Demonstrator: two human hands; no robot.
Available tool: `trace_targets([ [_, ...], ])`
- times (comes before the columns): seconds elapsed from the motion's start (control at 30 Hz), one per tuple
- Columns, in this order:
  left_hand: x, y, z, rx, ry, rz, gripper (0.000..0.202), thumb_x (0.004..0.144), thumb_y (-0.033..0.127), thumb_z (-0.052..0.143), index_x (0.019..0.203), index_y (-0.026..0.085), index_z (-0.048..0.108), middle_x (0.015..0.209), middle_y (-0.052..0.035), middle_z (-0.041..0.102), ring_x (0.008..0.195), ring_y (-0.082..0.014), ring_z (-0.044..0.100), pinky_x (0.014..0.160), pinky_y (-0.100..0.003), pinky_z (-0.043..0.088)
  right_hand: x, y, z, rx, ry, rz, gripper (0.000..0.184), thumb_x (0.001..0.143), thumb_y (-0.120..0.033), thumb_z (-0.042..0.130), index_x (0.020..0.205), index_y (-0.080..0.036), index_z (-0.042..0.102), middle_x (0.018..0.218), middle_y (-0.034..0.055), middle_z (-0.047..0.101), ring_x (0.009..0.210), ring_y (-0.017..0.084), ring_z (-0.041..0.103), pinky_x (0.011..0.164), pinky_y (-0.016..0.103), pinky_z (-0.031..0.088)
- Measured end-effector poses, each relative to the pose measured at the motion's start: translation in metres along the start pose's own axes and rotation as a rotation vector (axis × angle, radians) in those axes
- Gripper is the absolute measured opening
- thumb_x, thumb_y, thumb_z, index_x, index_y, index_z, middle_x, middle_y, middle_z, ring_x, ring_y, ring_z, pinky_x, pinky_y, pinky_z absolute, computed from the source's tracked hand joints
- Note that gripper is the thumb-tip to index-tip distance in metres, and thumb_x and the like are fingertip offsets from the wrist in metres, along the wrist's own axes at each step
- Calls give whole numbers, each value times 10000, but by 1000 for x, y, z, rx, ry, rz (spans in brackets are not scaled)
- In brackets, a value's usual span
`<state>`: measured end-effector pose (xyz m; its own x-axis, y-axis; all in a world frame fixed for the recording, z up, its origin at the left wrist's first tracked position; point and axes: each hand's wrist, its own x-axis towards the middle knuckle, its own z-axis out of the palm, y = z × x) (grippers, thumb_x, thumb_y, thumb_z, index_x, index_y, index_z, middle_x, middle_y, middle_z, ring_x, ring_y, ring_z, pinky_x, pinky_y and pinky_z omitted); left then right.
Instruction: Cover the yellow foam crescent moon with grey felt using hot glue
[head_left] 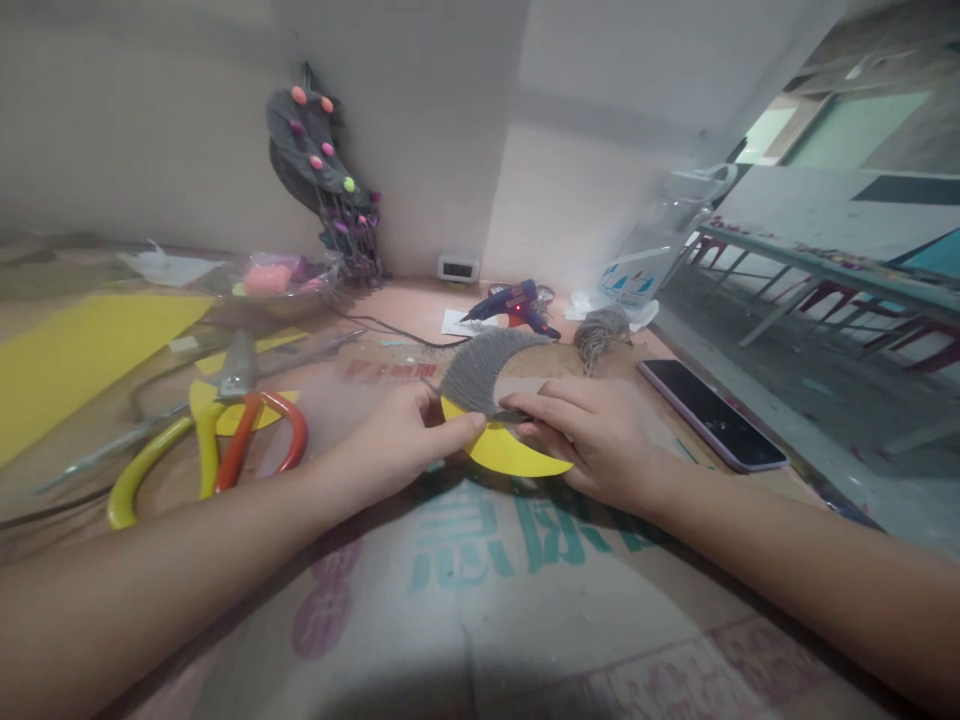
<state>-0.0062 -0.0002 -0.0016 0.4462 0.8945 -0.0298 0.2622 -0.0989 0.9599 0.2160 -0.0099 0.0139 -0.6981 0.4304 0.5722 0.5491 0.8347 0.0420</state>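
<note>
A yellow crescent moon cutout is held between both hands above the printed cardboard. Grey yarn is wound closely round its upper part, while the lower part shows bare yellow. My left hand is closed on the crescent's left side, its thumb lying on the front near the edge of the winding. At the inner curve, my right hand pinches at the yarn with thumb and forefinger; its other fingers are curled by the right tip. The exact strand under the right fingertips is hard to make out.
Scissors with red and yellow handles lie at left near a yellow sheet. A glue gun with a red light, a grey yarn bundle and a phone lie beyond and right. A decorated grey crescent hangs on the wall.
</note>
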Motion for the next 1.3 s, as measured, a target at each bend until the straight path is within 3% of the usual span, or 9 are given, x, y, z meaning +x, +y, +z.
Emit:
trace_targets([
  [0.83,-3,10,3,-69,36,-46,177,760,327,639,832,166,656,749,3,691,670,-153,617,596,-246,475,1,1,-2,-57,-41,19,227,946,-227,473,1063,-125,637,828,80,667,695,163,564,595,274,406],
  [1.03,-2,7,3,-108,15,-25,204,754,331,649,878,169,660,821,-11,709,731,-169,635,644,-260,494,0,1,-1,-6,-35,23,214,944,-242,497,1038,-119,645,822,79,666,696,155,563,602,264,407],
  [1.3,-1,0,1,-68,-5,-5,216,784,367,620,830,160,658,755,-12,677,697,-164,607,616,-249,474,-2,5,5,44,11,20,215,950,-243,491,1012,-111,649,782,67,648,664,145,544,586,263,388],
])
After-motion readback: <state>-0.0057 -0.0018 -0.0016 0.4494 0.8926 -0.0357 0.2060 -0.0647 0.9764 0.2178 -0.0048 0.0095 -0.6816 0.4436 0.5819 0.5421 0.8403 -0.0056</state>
